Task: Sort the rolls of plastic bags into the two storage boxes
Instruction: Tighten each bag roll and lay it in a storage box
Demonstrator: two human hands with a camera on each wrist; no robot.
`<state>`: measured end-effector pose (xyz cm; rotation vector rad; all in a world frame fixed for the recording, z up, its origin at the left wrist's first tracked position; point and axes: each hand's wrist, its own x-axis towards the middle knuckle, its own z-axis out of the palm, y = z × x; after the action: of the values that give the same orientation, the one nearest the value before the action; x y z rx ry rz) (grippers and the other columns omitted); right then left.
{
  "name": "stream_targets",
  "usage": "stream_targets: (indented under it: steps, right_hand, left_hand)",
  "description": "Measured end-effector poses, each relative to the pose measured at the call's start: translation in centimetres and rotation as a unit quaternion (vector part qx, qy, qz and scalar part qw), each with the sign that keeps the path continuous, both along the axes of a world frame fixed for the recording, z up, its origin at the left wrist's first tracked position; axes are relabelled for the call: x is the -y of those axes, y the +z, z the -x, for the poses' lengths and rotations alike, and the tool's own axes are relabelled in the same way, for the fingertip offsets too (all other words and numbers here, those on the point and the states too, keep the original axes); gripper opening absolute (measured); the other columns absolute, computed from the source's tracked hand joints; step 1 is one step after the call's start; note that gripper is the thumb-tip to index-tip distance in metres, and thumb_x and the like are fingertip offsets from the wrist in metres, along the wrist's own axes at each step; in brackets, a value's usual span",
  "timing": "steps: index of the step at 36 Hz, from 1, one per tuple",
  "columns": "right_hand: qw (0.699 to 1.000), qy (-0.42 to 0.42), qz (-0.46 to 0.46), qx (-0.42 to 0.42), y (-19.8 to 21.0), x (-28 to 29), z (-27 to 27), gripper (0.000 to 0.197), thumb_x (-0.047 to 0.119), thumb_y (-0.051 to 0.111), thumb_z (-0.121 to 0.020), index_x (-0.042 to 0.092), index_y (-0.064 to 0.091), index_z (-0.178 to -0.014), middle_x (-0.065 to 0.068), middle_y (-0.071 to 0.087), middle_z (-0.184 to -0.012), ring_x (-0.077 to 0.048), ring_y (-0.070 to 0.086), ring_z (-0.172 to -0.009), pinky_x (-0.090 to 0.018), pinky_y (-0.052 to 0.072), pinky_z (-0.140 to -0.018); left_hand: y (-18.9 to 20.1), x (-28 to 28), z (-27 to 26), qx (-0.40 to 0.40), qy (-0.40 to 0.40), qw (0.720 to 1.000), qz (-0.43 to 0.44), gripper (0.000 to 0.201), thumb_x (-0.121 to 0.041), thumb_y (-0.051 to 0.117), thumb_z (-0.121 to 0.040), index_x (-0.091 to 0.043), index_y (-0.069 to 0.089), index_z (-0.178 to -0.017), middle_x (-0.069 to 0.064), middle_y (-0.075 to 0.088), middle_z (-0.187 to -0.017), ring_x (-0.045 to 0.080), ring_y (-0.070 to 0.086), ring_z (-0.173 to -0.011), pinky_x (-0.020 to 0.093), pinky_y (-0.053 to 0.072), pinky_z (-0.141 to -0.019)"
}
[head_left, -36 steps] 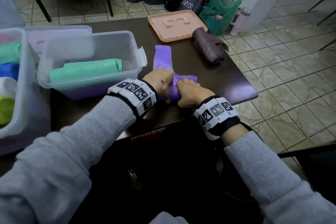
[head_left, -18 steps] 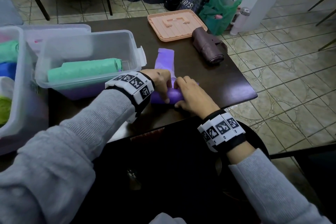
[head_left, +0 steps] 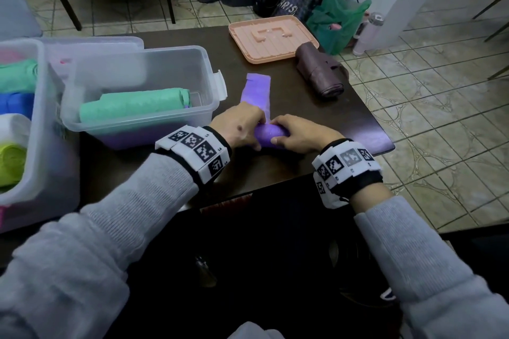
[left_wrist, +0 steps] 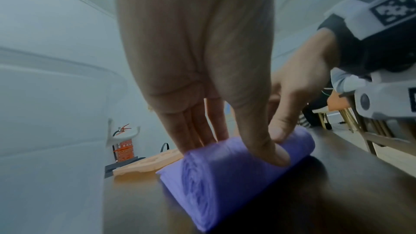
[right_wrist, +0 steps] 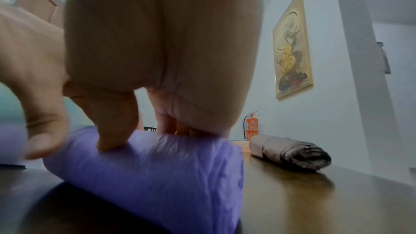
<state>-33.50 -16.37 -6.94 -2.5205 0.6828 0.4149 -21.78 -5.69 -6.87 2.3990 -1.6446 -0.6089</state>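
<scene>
Purple roll (head_left: 271, 135) half hidden under left hand (head_left: 238, 129), right hand (head_left: 297, 136)

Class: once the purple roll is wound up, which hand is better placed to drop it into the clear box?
Left hand: it grips the purple roll on the side nearer the clear box.

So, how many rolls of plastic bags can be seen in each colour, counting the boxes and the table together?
purple roll: 1
green rolls: 2
blue roll: 1
white roll: 1
yellow-green roll: 1
Total: 6
A purple shade below the nearer of the green rolls is unclear, so it is not counted.
</scene>
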Motion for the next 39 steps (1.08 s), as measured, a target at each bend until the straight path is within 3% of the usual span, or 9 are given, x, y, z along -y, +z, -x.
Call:
stream_targets:
  steps: [5,10,14,17,22,27,31,35,39]
  right_hand:
    - [0.999,-0.017,-0.04,-0.006,-0.1,0.3,-0.3,0.039,0.025,0.054,-0.093,0.013,0.052,-0.13,-0.008,0.06,-0.122,-0.022,0.057,-0.105,-0.031,0.043,-0.094]
    - [0.998,-0.033,-0.015,0.053,-0.4,0.4,0.0,0.054,0.026,0.065,-0.085,0.015,0.043,-0.132,-0.009,0.044,-0.131,-0.022,0.044,-0.124,-0.033,0.034,-0.107]
    - [0.994,0.008,0.063,0.089,0.0,-0.9,0.5,0.054,0.031,0.08,-0.07,0.016,0.051,-0.112,-0.008,0.046,-0.116,-0.022,0.041,-0.111,-0.036,0.039,-0.096]
    - [0.99,0.013,0.097,0.1,-0.5,-2.2,0.9,0.055,0.026,0.082,-0.066,0.014,0.052,-0.11,-0.008,0.047,-0.114,-0.023,0.043,-0.107,-0.039,0.042,-0.091]
    - [0.984,0.013,0.127,0.122,-1.4,-3.1,1.6,0.051,0.022,0.077,-0.072,0.015,0.051,-0.115,-0.007,0.052,-0.115,-0.025,0.046,-0.109,-0.042,0.043,-0.091]
    - [0.987,0.001,0.097,0.125,-1.4,-2.5,1.3,0.048,0.022,0.071,-0.079,0.013,0.054,-0.123,-0.009,0.057,-0.121,-0.027,0.048,-0.114,-0.032,0.038,-0.095]
    - [0.993,-0.015,0.058,0.102,-0.8,-1.8,0.6,0.047,0.019,0.066,-0.084,0.013,0.054,-0.129,-0.009,0.058,-0.129,-0.025,0.05,-0.12,-0.027,0.036,-0.096]
    - [0.998,0.002,0.04,0.049,0.2,-1.0,0.0,0.04,0.02,0.057,-0.091,0.013,0.053,-0.13,-0.01,0.057,-0.129,-0.026,0.051,-0.119,-0.028,0.036,-0.095]
    - [1.0,0.007,0.008,-0.004,0.6,-0.3,-0.8,0.034,0.02,0.049,-0.095,0.014,0.057,-0.127,-0.011,0.06,-0.123,-0.026,0.054,-0.111,-0.033,0.041,-0.093]
  left_hand:
    - [0.3,0.1,0.0,0.023,-0.003,1.0,-0.01,0.061,-0.017,0.081,-0.068,-0.013,0.058,-0.123,0.013,0.06,-0.118,0.031,0.056,-0.109,0.036,0.046,-0.086]
    - [0.6,0.5,-0.3,0.0,-0.005,1.0,-0.022,0.053,-0.014,0.08,-0.07,-0.012,0.062,-0.119,0.013,0.063,-0.114,0.029,0.058,-0.105,0.03,0.045,-0.081]
    - [0.8,0.7,-0.7,-0.019,-0.007,0.998,-0.052,0.047,-0.017,0.079,-0.072,-0.011,0.064,-0.116,0.01,0.064,-0.101,0.021,0.056,-0.088,0.027,0.043,-0.072]
    - [0.8,0.7,-0.7,-0.014,-0.014,0.997,-0.077,0.045,-0.019,0.078,-0.073,-0.014,0.064,-0.115,0.003,0.056,-0.092,0.019,0.052,-0.083,0.026,0.04,-0.068]
    - [0.9,0.7,-0.6,-0.008,-0.026,0.993,-0.113,0.041,-0.023,0.075,-0.077,-0.016,0.063,-0.115,0.002,0.055,-0.091,0.018,0.051,-0.084,0.026,0.04,-0.068]
    - [1.3,0.5,-0.5,-0.007,-0.015,0.995,-0.103,0.033,-0.024,0.074,-0.076,-0.015,0.066,-0.107,0.007,0.061,-0.094,0.022,0.055,-0.085,0.031,0.046,-0.071]
    - [1.3,0.5,-0.2,0.028,0.005,0.999,-0.036,0.05,-0.019,0.077,-0.074,-0.015,0.059,-0.121,0.014,0.056,-0.124,0.029,0.054,-0.113,0.037,0.046,-0.088]
    - [1.0,0.3,0.2,0.051,0.004,0.999,0.003,0.028,-0.007,0.061,-0.082,-0.008,0.068,-0.109,0.017,0.064,-0.111,0.034,0.059,-0.103,0.036,0.047,-0.08]
    - [0.6,0.1,0.6,0.068,-0.009,0.998,-0.012,0.04,-0.018,0.077,-0.073,-0.005,0.065,-0.109,0.017,0.063,-0.105,0.033,0.059,-0.099,0.036,0.044,-0.075]
